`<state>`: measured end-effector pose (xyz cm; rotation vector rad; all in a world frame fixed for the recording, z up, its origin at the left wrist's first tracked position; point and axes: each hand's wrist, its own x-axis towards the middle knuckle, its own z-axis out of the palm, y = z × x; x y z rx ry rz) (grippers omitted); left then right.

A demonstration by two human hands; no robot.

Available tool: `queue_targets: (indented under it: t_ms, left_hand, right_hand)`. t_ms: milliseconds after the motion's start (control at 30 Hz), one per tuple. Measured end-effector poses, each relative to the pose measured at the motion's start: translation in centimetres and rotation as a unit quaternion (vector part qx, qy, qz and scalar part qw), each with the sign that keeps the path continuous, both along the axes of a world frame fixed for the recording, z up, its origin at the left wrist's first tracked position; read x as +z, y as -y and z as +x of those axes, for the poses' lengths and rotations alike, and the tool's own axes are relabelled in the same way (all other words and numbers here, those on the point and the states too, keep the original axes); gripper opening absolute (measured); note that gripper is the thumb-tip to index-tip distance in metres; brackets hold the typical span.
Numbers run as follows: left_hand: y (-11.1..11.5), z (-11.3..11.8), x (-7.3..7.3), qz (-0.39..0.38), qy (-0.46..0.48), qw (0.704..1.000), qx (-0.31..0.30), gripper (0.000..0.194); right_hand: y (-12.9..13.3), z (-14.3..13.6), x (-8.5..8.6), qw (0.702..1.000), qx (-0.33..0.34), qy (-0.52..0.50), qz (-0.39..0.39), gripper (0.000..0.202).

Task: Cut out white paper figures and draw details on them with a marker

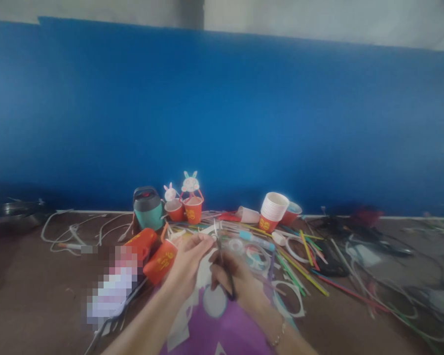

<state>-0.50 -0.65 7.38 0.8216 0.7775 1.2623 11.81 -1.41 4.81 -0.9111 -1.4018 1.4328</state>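
Observation:
In the middle of the head view my right hand (231,273) is closed around the dark handles of a pair of scissors (229,283), whose blades point up and away. My left hand (192,254) pinches a small piece of white paper (213,237) beside the blades. Blur hides its outline and whether the blades touch it. Below the hands, a round white paper disc (214,301) lies on a purple sheet (222,330). White paper scraps (179,330) lie at the sheet's left side.
Behind stand a teal bottle (148,212), a red cup (193,211) with a rabbit figure (191,183), and a stack of paper cups (274,209). An orange-red cup (161,261) lies left of my hands. Coloured straws (303,276) and a paper ring (289,298) spread rightward.

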Motion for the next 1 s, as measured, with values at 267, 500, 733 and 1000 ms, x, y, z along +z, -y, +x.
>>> queue_targets:
  t_ms: [267, 500, 733, 1000]
  left_hand:
    - [0.67, 0.62, 0.54, -0.008, 0.009, 1.000, 0.003, 0.026]
    - [0.75, 0.61, 0.61, -0.012, 0.000, 1.000, 0.018, 0.026]
    - [0.68, 0.66, 0.36, -0.017, -0.010, 1.000, 0.019, 0.028]
    - [0.65, 0.53, 0.06, -0.012, -0.023, 0.999, 0.030, 0.028]
  right_hand:
    - [0.85, -0.08, 1.15, 0.999, -0.006, 0.029, 0.036, 0.032]
    - [0.65, -0.08, 0.46, 0.998, -0.029, 0.035, 0.052, 0.030]
    - [0.66, -0.32, 0.72, 0.998, -0.035, 0.034, 0.034, 0.031]
    - [0.71, -0.45, 0.26, 0.999, -0.038, 0.021, 0.011, 0.032]
